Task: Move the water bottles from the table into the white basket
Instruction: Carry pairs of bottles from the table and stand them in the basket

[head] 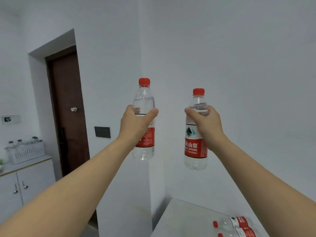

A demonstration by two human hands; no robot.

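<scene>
Head view, hands grip two upright bottles (pixel 144 120) (pixel 195 134), caps up

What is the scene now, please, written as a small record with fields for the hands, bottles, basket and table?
left hand: grips an upright clear plastic water bottle with red cap
right hand: grips a second clear red-capped water bottle, upright
white perforated plastic basket: on grey cabinet, far left, holds some bottles
white table: two red-capped bottles lying
</scene>
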